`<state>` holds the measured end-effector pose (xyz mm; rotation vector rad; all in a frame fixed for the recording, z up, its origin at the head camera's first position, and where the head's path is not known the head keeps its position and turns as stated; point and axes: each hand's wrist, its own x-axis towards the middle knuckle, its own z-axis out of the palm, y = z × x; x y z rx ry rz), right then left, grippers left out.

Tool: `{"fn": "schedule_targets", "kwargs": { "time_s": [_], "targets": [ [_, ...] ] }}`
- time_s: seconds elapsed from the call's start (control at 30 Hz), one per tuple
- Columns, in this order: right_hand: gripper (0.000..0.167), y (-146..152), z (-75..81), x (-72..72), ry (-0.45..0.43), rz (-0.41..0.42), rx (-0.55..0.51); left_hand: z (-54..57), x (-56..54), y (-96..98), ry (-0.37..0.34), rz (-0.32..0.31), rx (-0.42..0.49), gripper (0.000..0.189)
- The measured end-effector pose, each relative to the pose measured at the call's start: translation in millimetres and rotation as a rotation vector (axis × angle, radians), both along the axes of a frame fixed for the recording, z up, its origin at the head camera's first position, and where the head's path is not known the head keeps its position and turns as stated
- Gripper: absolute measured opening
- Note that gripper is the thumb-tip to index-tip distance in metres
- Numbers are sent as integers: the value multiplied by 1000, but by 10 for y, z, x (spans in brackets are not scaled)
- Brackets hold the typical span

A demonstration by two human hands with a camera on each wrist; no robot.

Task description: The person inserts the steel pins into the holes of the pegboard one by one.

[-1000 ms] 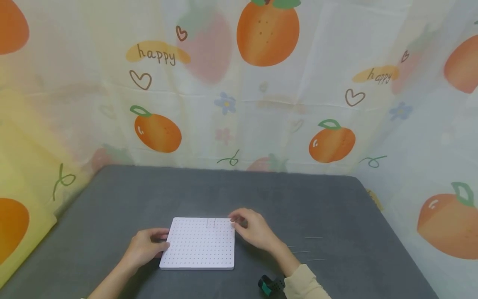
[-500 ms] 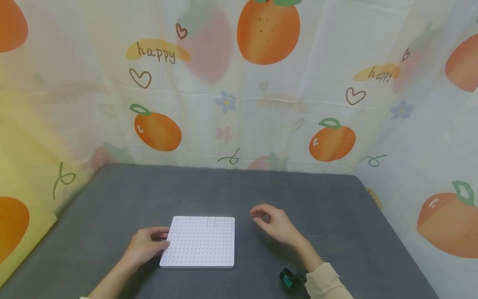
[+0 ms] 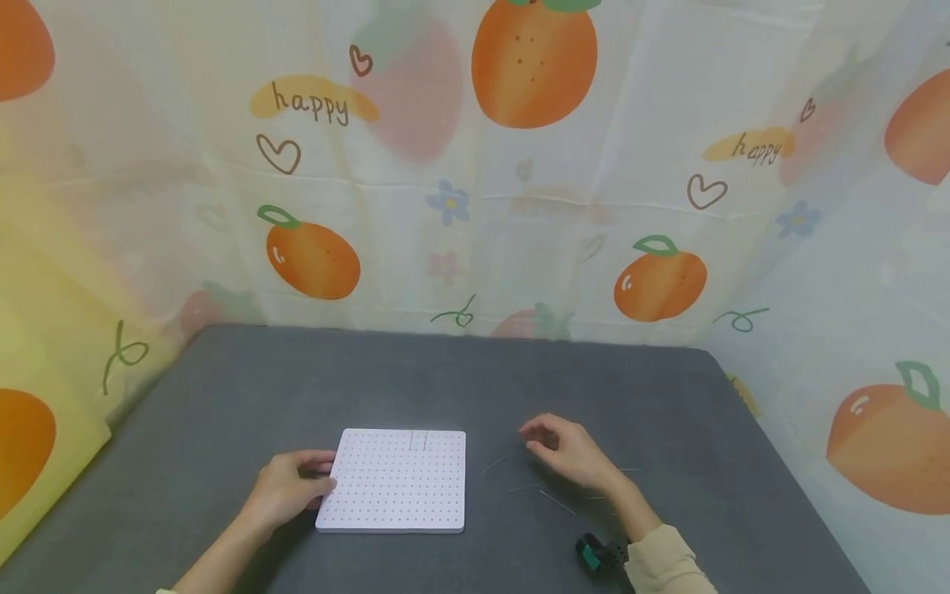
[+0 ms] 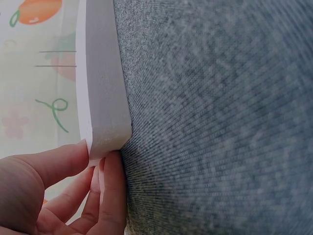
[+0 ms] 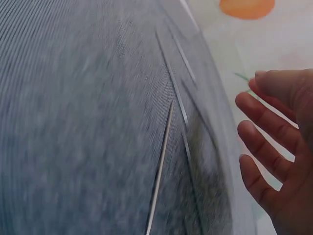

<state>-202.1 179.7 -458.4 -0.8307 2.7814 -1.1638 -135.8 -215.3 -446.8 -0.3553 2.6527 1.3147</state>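
My left hand (image 3: 278,491) holds the left edge of a white pegboard (image 3: 389,487) lying on the grey table. In the left wrist view, its thumb (image 4: 63,164) lies on the board's top face and the fingers are at the side near a corner. Two thin metal pins (image 4: 57,51) stand up from the board near its far edge. My right hand (image 3: 571,454) hovers right of the board, fingers loosely bent, nothing visible between them. Below it lie several thin loose metal pins (image 5: 161,169) on the cloth.
The grey cloth-covered table (image 3: 416,379) reaches back to a fruit-printed curtain (image 3: 519,247). A black and teal device (image 3: 597,554) is at my right wrist, beside a cream sleeve (image 3: 668,561).
My right hand has moved from the board's far right corner out to the right. Loose pins between board and hand have come into view. My left hand still grips the board.
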Motion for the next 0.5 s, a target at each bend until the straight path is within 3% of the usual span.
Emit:
{"fn": "schedule_targets", "kwargs": {
  "time_s": [0.5],
  "targets": [
    [15, 145, -85, -35, 28, 68, 89, -14, 4, 1, 7, 7, 1, 43]
  ]
}}
